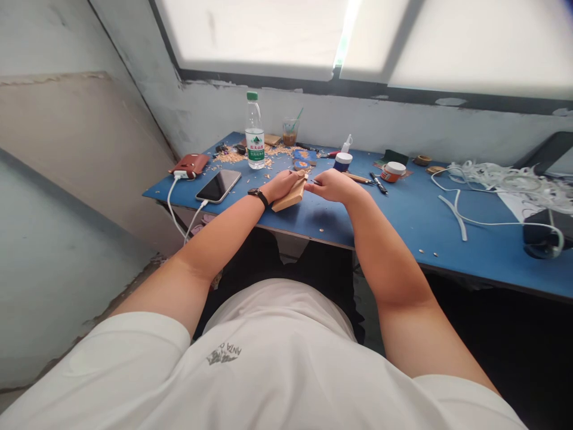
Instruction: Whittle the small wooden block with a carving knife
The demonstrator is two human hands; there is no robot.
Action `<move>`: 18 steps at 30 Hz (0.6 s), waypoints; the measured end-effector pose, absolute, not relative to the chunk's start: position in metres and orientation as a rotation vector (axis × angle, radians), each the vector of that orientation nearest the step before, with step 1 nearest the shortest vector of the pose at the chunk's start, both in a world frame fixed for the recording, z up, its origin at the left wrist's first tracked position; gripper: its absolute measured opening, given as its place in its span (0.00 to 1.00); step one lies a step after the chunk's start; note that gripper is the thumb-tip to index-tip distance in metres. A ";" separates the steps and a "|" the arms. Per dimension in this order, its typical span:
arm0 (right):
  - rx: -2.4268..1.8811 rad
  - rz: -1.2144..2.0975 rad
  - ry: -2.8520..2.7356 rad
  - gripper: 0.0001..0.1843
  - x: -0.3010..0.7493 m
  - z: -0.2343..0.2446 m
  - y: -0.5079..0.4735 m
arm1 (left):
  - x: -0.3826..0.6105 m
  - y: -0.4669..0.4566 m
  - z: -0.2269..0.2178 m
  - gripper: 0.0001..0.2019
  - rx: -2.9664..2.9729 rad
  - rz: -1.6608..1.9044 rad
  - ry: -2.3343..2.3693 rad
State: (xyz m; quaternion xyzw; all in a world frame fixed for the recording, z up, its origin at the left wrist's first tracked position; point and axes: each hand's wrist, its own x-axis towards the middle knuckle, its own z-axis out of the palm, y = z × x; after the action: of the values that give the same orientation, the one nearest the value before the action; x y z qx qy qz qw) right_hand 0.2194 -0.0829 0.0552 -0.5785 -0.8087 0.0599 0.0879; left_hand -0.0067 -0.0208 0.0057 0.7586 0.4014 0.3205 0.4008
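My left hand (283,184), with a black watch on its wrist, is wrapped round a pale wooden block (290,197) that rests tilted on the blue table (394,221). My right hand (330,184) is closed just to the right of the block, pinching a small thin tool (315,181) whose tip points at the wood. The two hands nearly touch above the block. Wood shavings (233,156) lie scattered behind them.
A phone (218,186) on a white cable and a brown power bank (191,164) lie at the left. A water bottle (255,132), a cup (289,131), small jars (393,172), hand tools (378,182) stand behind. White cords (501,179) and a black device (544,234) fill the right.
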 end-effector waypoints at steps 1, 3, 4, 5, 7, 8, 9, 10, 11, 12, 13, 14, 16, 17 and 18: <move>-1.732 0.176 -2.406 0.37 0.220 0.055 -0.082 | -0.007 -0.020 0.006 0.30 1.933 0.801 1.021; -1.738 0.163 -2.409 0.36 0.221 0.054 -0.081 | -0.008 -0.018 0.005 0.30 1.961 0.789 1.021; -1.735 0.150 -2.410 0.36 0.221 0.054 -0.080 | -0.008 -0.017 0.005 0.30 1.968 0.790 1.016; -1.733 0.136 -2.408 0.36 0.221 0.054 -0.079 | -0.008 -0.016 0.004 0.30 1.971 0.794 1.011; -1.733 0.106 -2.401 0.36 0.220 0.053 -0.078 | -0.008 -0.013 0.004 0.31 1.967 0.812 1.011; -1.741 0.092 -2.394 0.36 0.219 0.053 -0.078 | -0.007 -0.012 0.004 0.30 1.963 0.825 1.016; -1.754 0.079 -2.385 0.36 0.218 0.053 -0.077 | -0.007 -0.011 0.004 0.30 1.960 0.837 1.024; -1.770 0.066 -2.374 0.37 0.216 0.053 -0.077 | -0.007 -0.010 0.004 0.30 1.959 0.849 1.035; -1.786 0.053 -2.361 0.37 0.215 0.053 -0.077 | -0.007 -0.009 0.005 0.30 1.958 0.857 1.047; -1.800 0.039 -2.347 0.37 0.214 0.053 -0.077 | -0.007 -0.009 0.005 0.30 1.956 0.861 1.053; -1.813 0.027 -2.333 0.38 0.213 0.053 -0.077 | -0.007 -0.009 0.005 0.30 1.950 0.857 1.052; -1.825 0.020 -2.318 0.38 0.212 0.053 -0.077 | -0.006 -0.009 0.006 0.31 1.939 0.851 1.042; -1.857 0.022 -2.287 0.39 0.212 0.053 -0.077 | -0.006 -0.010 0.006 0.33 1.906 0.847 1.010; -1.879 0.030 -2.272 0.40 0.212 0.053 -0.076 | -0.006 -0.011 0.006 0.34 1.889 0.851 0.997; -1.901 0.039 -2.260 0.41 0.212 0.053 -0.076 | -0.006 -0.011 0.005 0.35 1.874 0.859 0.991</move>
State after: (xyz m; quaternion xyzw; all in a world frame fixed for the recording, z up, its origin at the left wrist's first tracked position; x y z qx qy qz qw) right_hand 0.2121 -0.0762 0.0532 -0.6408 -0.7618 0.0131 0.0939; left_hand -0.0058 -0.0111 0.0053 0.7456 0.3945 0.3419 0.4142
